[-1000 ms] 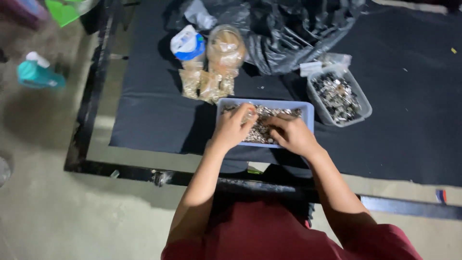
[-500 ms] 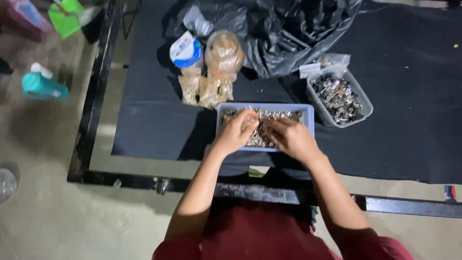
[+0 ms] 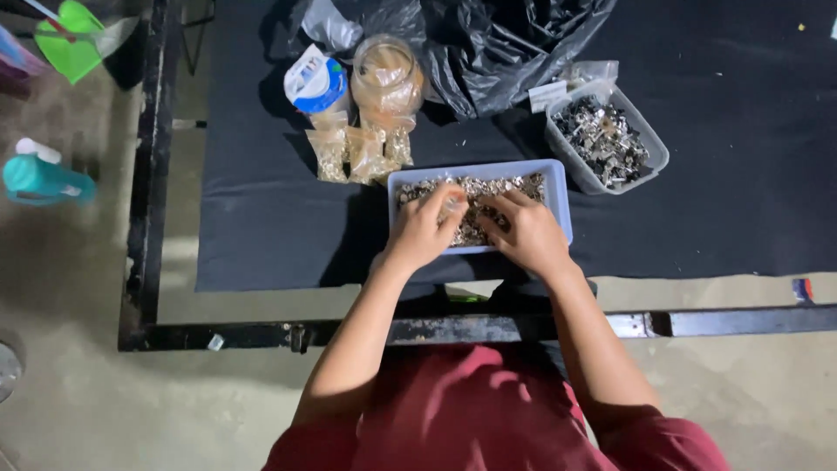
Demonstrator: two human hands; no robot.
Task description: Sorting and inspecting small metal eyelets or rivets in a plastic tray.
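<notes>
A pale blue rectangular tray (image 3: 558,202) holds several small metal parts and sits on a black cloth in front of me. Both my hands rest in it. My left hand (image 3: 425,228) has its fingers curled, pinching what looks like a small clear bag near the tray's middle. My right hand (image 3: 525,232) lies beside it with fingers bent down into the parts. What either hand grips underneath is hidden.
A grey bin of metal parts (image 3: 606,144) stands to the right. Small filled clear bags (image 3: 362,155), a clear jar (image 3: 386,80) and a blue-white roll (image 3: 316,83) lie behind the tray. A black plastic bag (image 3: 506,48) lies at the back. A teal bottle (image 3: 39,177) lies on the floor left.
Both hands stay in the blue tray, fingers shifting slightly among the parts. The view has drifted a little to the left and down.
</notes>
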